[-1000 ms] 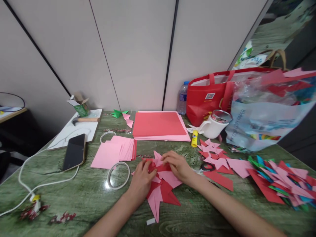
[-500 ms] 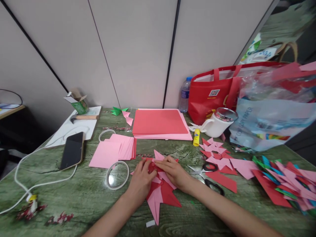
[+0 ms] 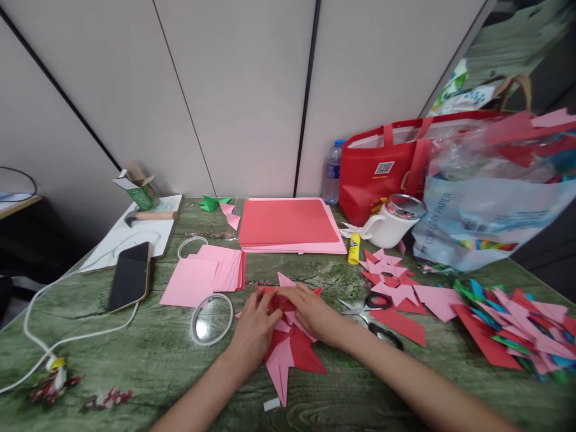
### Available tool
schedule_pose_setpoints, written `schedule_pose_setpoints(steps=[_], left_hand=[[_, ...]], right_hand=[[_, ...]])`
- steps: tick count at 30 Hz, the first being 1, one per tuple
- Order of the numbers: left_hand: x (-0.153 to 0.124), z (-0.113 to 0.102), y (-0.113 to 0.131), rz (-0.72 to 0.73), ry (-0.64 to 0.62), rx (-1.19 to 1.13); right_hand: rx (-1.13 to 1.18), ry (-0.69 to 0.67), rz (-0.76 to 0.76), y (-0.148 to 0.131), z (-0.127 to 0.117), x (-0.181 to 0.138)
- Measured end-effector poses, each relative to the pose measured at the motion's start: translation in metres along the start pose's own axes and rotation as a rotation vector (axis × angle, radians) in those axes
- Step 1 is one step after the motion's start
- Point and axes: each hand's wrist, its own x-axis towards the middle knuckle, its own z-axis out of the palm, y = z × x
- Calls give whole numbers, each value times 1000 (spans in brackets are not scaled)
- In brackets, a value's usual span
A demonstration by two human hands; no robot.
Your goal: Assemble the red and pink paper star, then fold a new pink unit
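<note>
A folded paper star (image 3: 281,367) in pink and red lies on the table in front of me, its points spread outward. My left hand (image 3: 255,321) grips its upper left part, fingers bent over the paper. From the other side my right hand (image 3: 310,309) presses its fingers together on the star's upper part, close to the left fingertips. Both hands cover much of the star's centre, so the exact fold under them is hidden. Scissors (image 3: 378,318) with black handles lie just right of my right hand, and a roll of tape (image 3: 194,327) is left of my left hand.
Pink paper squares (image 3: 191,282) and stacked red sheets (image 3: 288,222) lie behind the hands. To the right are a glue stick (image 3: 354,249), a white mug (image 3: 389,228), folded stars (image 3: 389,276) and colourful paper pieces (image 3: 526,330). A phone (image 3: 129,277) and hammer (image 3: 155,215) lie left.
My right fingers have curled more closely over the star's upper part. The left hand stays nearly in place on the paper. The whole view has shifted slightly.
</note>
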Motion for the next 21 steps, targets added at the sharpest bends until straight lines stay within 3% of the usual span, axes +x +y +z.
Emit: schedule_pose_setpoints(steps=[8, 21], left_hand=[[4, -5, 2, -56, 57, -66], [1, -5, 3, -48, 72, -35]], right_hand=[[-89, 55, -44, 5, 8, 0], [22, 30, 6, 0, -1, 2]])
